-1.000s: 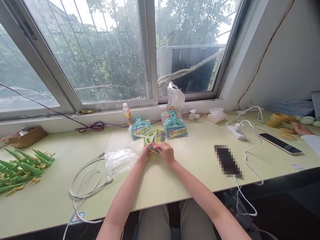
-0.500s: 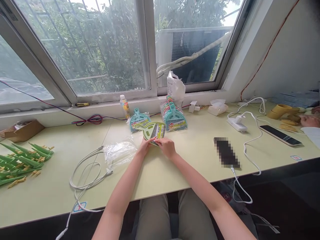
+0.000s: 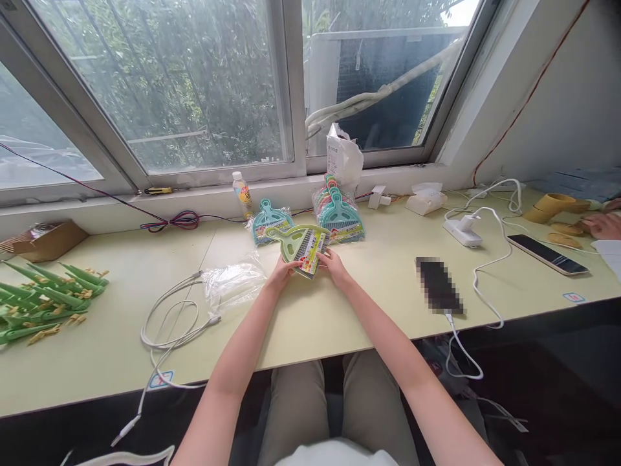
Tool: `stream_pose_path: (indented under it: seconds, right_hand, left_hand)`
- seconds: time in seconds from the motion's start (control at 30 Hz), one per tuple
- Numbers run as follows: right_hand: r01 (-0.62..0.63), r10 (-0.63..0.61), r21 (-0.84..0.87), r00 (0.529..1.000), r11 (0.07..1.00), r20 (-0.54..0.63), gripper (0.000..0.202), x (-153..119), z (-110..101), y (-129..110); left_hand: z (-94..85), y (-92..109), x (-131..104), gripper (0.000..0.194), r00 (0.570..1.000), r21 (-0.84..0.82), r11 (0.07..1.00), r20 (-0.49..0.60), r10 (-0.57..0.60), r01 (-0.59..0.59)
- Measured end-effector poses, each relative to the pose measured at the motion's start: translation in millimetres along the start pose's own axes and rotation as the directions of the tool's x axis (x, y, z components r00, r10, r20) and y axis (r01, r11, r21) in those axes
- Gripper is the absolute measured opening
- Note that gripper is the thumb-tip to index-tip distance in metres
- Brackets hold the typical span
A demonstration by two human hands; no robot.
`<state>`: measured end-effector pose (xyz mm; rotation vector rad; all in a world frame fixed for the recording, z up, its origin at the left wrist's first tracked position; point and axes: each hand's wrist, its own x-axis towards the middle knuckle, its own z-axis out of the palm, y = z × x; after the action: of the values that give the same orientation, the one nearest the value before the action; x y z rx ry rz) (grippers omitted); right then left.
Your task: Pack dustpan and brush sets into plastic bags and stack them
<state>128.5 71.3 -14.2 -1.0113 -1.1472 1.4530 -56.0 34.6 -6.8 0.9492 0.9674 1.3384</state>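
A light green dustpan and brush set with a yellow and white label is held above the table in both hands. My left hand grips its lower left edge, the thumb on the front. On the right edge, my right hand closes its fingers beside the label. Behind lies a bagged teal set; to its right, a stack of bagged sets has a teal one in front. Clear plastic bags lie left of my left hand.
Coiled white cables and green pieces lie left. A bottle and tissue pack stand by the window. A charging phone, power strip, second phone and tape rolls are right, near another person's hand.
The green set is turned slightly, showing more of its label. My right hand has shifted from the bottom edge to the right side. The camera view has tilted down a little.
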Motion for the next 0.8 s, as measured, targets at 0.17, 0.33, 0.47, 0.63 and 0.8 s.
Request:
stream_pose_path:
  seconds: [0.17,0.33,0.47,0.63,0.8]
  right_hand:
    - [-0.100,0.100,0.142,0.995,0.985,0.008,0.024,2.8,-0.9,6.4]
    - [-0.123,0.142,0.220,0.987,0.968,-0.074,0.021,5.0,-3.3,5.3]
    - [-0.098,0.119,0.263,0.991,0.960,-0.067,0.020,5.8,-4.8,6.5]
    - [-0.100,0.112,0.239,0.993,0.966,-0.039,0.021,2.1,0.2,9.0]
    - [-0.115,0.114,0.222,0.993,0.968,0.015,0.020,-4.6,4.0,6.3]
  left_hand:
    - [7.9,8.5,-4.7,0.080,0.999,0.190,0.982,0.029,-0.022,0.016]
    - [-2.1,43.0,-27.5,0.061,0.913,0.743,0.648,-0.129,0.387,-0.169]
    - [-58.8,67.2,-75.0,0.047,0.892,0.945,0.313,-0.061,0.448,-0.093]
    - [-126.9,74.4,-132.8,0.028,0.901,0.968,-0.041,-0.215,0.378,0.248]
    - [-124.8,68.4,-138.1,0.010,0.906,0.944,-0.143,-0.232,0.354,0.297]
